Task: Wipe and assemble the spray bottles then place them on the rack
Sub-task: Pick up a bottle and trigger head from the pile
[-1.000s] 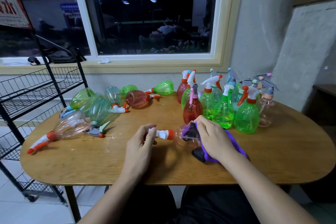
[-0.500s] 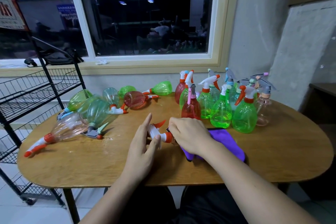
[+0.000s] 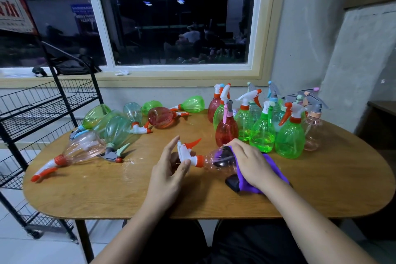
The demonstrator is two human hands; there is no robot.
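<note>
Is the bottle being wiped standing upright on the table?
No, the clear bottle lies sideways, left hand at its sprayer, right hand holding a purple cloth against it.

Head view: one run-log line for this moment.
step: wipe | left hand: holds sprayer head | right hand: grips purple cloth on clear bottle

A table (image 3: 321, 188) stands before a window (image 3: 171, 28), with a rack (image 3: 42, 113) just beside its left end. On the sill (image 3: 150, 77), behind the rack, lies a bag (image 3: 70, 66). Over the table's back left sprawl lying bottles (image 3: 115, 128); at its back right cluster standing bottles (image 3: 263, 133). Between the 2 groups, nearer the front edge, 1 bottle (image 3: 216, 162) lies on its side, its head leftward between the thumb and fingers of the left hand (image 3: 169, 169), its body rightward under the cloth (image 3: 276, 167), which the right hand (image 3: 250, 161) grips against it.
</note>
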